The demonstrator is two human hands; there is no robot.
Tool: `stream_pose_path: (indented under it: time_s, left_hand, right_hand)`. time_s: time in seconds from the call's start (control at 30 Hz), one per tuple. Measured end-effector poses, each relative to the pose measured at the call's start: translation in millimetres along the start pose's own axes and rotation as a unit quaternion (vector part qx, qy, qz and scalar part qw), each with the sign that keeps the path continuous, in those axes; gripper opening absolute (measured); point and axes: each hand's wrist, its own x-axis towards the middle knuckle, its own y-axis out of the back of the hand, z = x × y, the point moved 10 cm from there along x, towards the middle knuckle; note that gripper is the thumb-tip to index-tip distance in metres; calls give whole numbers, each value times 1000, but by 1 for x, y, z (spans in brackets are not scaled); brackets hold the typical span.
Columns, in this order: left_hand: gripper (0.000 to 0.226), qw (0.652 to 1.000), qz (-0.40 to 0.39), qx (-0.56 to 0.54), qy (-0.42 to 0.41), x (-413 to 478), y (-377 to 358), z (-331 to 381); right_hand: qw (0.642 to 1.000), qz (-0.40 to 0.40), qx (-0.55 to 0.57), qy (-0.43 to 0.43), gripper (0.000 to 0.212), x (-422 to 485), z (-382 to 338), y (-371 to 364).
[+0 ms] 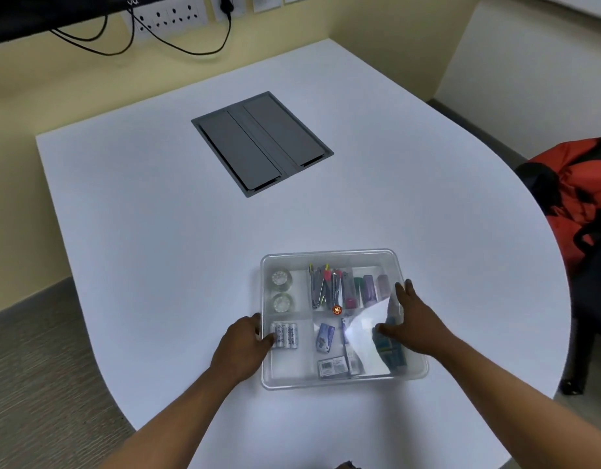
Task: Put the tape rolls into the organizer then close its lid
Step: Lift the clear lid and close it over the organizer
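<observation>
- Tape rolls: two clear rolls, one [281, 278] and another [281, 302], are seen in the organizer's [343, 380] compartment at 10 o'clock, under the clear lid [329, 257], which is laid over the box.
- Four batteries [285, 335] are counted at 8 o'clock; pens [326, 286] at 12.
- The left hand [243, 343] is pressed on the lid's 9 o'clock edge, fingers spread flat, nothing gripped.
- The right hand [414, 319] is laid on the 3 o'clock edge, fingers spread flat.
- The white table [157, 214] is open from 9 to 12 o'clock; a grey cable hatch [262, 143] is set at 12.
- A red bag [576, 184] is seen at 2 o'clock.
</observation>
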Motion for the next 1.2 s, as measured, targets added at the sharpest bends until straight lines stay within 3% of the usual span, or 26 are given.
stream_pose_path:
  time_s: [0.13, 0.2, 0.3, 0.43, 0.57, 0.87, 1.2]
  left_hand:
    - [79, 997, 27, 63, -29, -3, 10, 2]
    - [89, 991, 43, 91, -86, -6, 15, 11]
    - [111, 978, -15, 149, -146, -8, 2, 21]
    - [137, 955, -92, 237, -155, -13, -16, 24]
    - [142, 945, -87, 273, -155, -14, -20, 29]
    - [148, 956, -66, 241, -151, -13, -21, 28]
    - [154, 960, -73, 238, -130, -11, -24, 37]
  right_hand:
    - [975, -95, -195, 45, 146, 0, 7, -3]
    - [956, -128, -256, 67, 153, -5, 13, -8]
    - [943, -124, -298, 86, 155, -10, 18, -9]
    - [946, -99, -293, 94, 154, -11, 20, -7]
    - [952, -83, -280, 94, 155, -12, 19, -7]
    - [958, -63, -263, 91, 163, -9, 22, -2]
    - [947, -99, -297, 73, 171, 1, 12, -3]
